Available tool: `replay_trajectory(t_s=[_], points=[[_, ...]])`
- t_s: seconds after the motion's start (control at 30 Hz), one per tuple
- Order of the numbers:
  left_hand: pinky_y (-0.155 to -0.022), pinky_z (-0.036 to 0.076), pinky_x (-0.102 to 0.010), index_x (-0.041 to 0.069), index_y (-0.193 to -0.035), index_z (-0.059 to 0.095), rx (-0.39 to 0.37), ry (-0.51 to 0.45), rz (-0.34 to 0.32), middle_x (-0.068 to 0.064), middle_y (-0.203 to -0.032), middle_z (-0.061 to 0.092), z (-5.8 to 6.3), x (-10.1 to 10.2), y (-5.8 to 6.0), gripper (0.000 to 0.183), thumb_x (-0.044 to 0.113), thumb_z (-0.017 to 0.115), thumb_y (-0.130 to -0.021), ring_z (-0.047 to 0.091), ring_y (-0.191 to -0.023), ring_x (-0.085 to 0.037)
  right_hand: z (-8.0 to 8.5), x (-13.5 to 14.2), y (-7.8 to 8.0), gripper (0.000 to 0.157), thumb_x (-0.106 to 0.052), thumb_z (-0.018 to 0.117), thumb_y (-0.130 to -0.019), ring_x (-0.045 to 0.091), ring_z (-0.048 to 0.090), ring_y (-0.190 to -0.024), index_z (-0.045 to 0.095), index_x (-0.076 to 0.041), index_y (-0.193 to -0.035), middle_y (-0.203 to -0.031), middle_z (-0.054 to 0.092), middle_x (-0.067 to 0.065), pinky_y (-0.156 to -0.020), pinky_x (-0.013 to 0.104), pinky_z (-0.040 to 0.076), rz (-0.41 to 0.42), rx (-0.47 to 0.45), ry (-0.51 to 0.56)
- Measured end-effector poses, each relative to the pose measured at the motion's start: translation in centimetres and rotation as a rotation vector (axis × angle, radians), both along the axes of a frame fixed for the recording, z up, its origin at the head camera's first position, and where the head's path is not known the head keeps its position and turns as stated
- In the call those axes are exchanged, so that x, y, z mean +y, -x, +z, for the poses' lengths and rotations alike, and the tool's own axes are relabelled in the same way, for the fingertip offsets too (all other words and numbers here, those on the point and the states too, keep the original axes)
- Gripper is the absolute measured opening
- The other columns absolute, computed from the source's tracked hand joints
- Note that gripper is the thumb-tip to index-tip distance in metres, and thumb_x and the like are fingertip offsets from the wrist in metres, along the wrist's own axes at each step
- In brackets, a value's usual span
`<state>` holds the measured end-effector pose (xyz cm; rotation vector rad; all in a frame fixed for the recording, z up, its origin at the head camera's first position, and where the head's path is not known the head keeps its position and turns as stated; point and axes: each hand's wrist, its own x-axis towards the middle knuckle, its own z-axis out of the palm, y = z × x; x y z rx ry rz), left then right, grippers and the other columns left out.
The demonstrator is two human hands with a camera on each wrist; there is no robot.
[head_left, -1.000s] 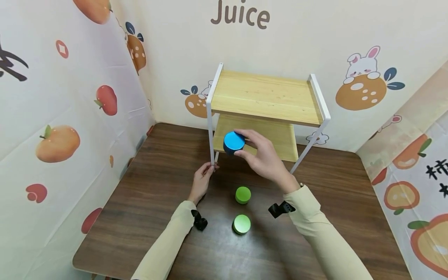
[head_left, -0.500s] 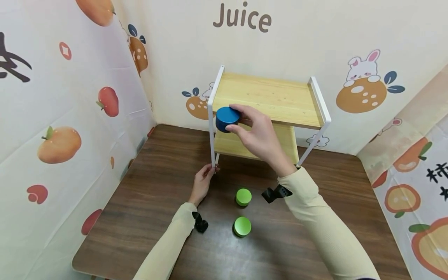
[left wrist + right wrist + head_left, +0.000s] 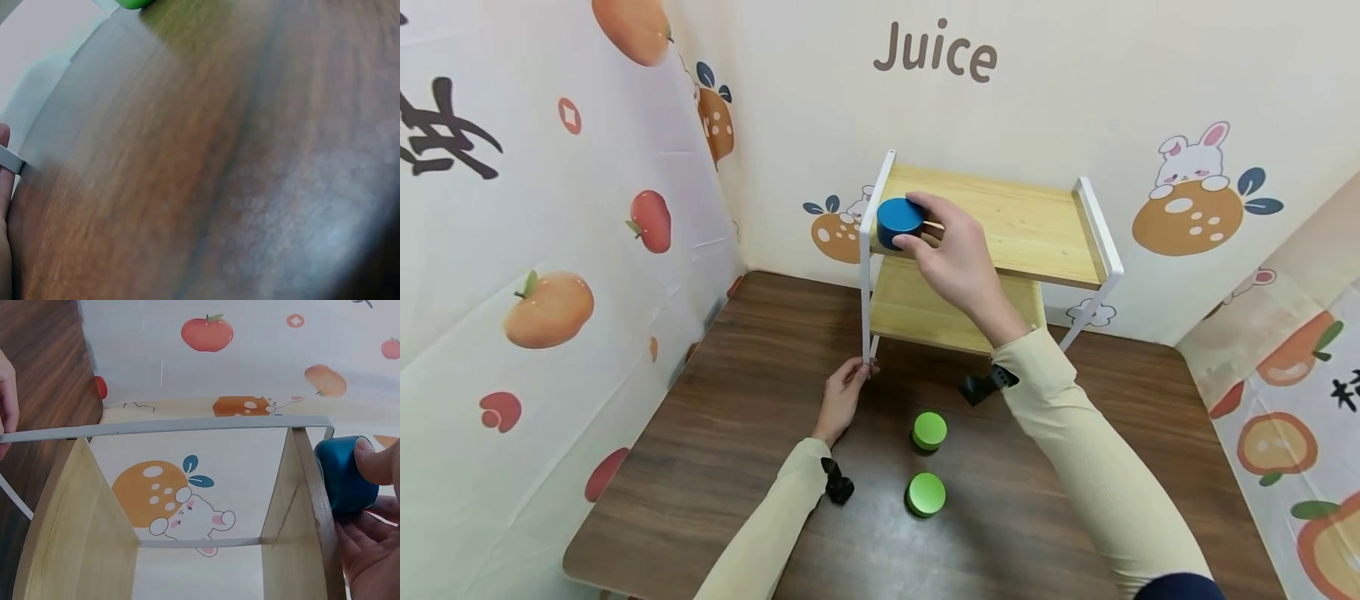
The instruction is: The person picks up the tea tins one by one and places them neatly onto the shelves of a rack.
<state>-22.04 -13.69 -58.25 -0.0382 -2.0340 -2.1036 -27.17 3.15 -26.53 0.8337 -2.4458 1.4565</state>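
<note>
A two-tier shelf [image 3: 1030,225] with pale wooden boards and a white frame stands at the back of the table. My right hand [image 3: 958,254] grips a round blue tin [image 3: 900,218] between thumb and fingers at the left front end of the top board. In the right wrist view the blue tin [image 3: 347,475] is right at the top board's edge. Low down, my left hand [image 3: 840,396] pinches the foot of the shelf's front left leg [image 3: 866,317]. Only a sliver of that hand [image 3: 5,212] shows in the left wrist view, at the leg.
Two round green tins [image 3: 929,431] [image 3: 927,495] sit one behind the other on the dark wooden table [image 3: 715,467], in front of the shelf. Fruit-printed cloth walls [image 3: 790,108] enclose the back and sides.
My right hand has raised the blue tin from in front of the lower board to the top board's left end. My left hand stays at the leg. The head view has shifted slightly.
</note>
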Motion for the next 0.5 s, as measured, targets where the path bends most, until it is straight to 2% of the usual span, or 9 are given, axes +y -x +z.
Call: replay_trajectory(t_s=[0.13, 0.37, 0.5], points=[[-0.098, 0.052, -0.023, -0.004, -0.128, 0.068, 0.005, -0.008, -0.002, -0.026, -0.120, 0.074, -0.15, 0.14, -0.02, 0.031, 0.018, 0.056, -0.111, 0.069, -0.121, -0.037, -0.17, -0.13, 0.48, 0.057, -0.008, 0.075, -0.097, 0.030, 0.060, -0.139, 0.055, -0.001, -0.150, -0.152, 0.058, 0.017, -0.112, 0.040, 0.053, -0.007, -0.010, -0.007], [-0.102, 0.054, -0.037, -0.007, -0.127, 0.067, 0.024, 0.001, 0.003, -0.029, -0.119, 0.073, -0.05, 0.19, 0.10, 0.031, 0.016, 0.056, -0.110, 0.069, -0.119, -0.042, -0.25, -0.51, 0.91, 0.060, -0.009, 0.074, -0.099, 0.028, 0.056, -0.143, 0.050, -0.002, -0.154, -0.155, 0.054, 0.016, -0.113, 0.038, 0.051, -0.043, -0.020, -0.024], [-0.101, 0.054, -0.036, -0.006, -0.126, 0.068, 0.029, 0.013, 0.002, -0.028, -0.118, 0.073, 0.08, 0.13, 0.14, 0.030, 0.017, 0.057, -0.110, 0.070, -0.117, -0.041, -0.17, -0.53, 0.94, 0.060, -0.012, 0.073, -0.100, 0.027, 0.056, -0.144, 0.049, -0.003, -0.155, -0.156, 0.054, 0.016, -0.114, 0.037, 0.051, -0.057, -0.028, -0.048]])
